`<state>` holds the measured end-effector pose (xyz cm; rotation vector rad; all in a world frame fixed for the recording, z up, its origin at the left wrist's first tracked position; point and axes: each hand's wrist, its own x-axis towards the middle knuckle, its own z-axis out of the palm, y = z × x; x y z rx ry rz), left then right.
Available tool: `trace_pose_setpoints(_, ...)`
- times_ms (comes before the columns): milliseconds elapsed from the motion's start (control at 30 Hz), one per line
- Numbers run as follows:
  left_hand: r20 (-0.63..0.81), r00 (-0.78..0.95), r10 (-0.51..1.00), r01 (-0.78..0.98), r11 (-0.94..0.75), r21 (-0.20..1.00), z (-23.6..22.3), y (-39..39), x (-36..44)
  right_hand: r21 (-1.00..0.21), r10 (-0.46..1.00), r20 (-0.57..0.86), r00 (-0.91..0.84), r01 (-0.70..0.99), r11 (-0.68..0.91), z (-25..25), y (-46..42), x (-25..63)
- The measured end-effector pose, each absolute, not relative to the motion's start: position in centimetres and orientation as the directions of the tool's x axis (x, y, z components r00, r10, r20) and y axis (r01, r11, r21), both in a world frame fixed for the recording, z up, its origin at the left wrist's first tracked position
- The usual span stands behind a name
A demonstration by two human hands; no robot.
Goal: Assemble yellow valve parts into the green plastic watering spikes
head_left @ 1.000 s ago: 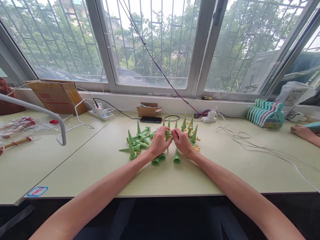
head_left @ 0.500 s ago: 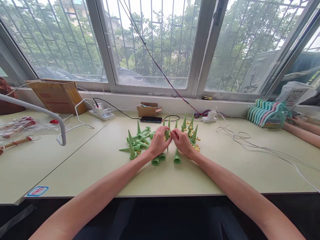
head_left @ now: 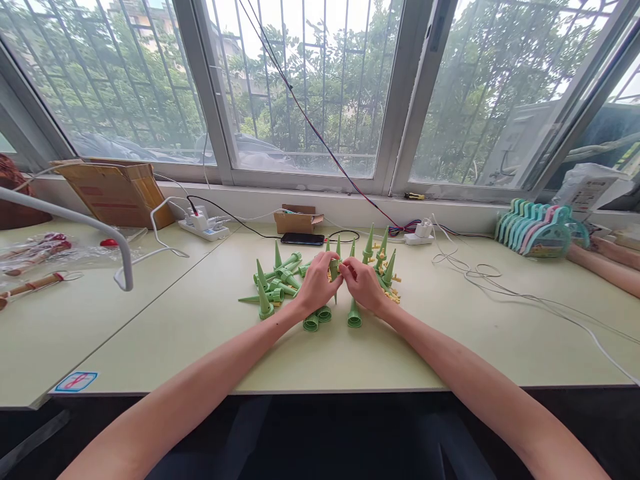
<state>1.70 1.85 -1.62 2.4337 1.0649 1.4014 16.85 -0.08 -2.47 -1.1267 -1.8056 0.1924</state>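
Note:
My left hand [head_left: 320, 283] is closed round a green plant watering spike [head_left: 334, 269], whose pointed end shows below the fingers. Against its side, my right hand [head_left: 364, 285] has its fingertips pinched together; whatever lies between them is hidden. To the left, several more green spikes [head_left: 285, 275] lie in a loose heap, a few standing on their wide ends. Other green spikes with yellow valves [head_left: 381, 256] stand beyond my right hand, beside small yellow valve pieces [head_left: 394, 297]. Close to my wrists, a threaded green spike end [head_left: 355, 321] faces me.
A black phone [head_left: 303, 239] and a small open cardboard box [head_left: 299, 219] sit behind the heap. White cables [head_left: 483, 275] trail across the table's right side. Teal and pink hangers [head_left: 537, 230] stand near another person's arm [head_left: 603, 265]. At left is a white metal bar [head_left: 123, 257].
My right fingertips have shifted very slightly against the held spike. My left hand stays in place. At the far right, the other person's hands have moved a little.

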Motion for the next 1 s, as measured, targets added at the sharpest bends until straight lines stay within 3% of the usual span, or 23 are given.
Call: trace_pose_setpoints(1000, 0.685, 0.333, 0.648, 0.504, -0.736, 0.451, -1.51, 1.67, 1.75, -0.542, 0.736, 0.670, -0.093, 0.616, 0.571, -2.71, 0.24, 17.02)
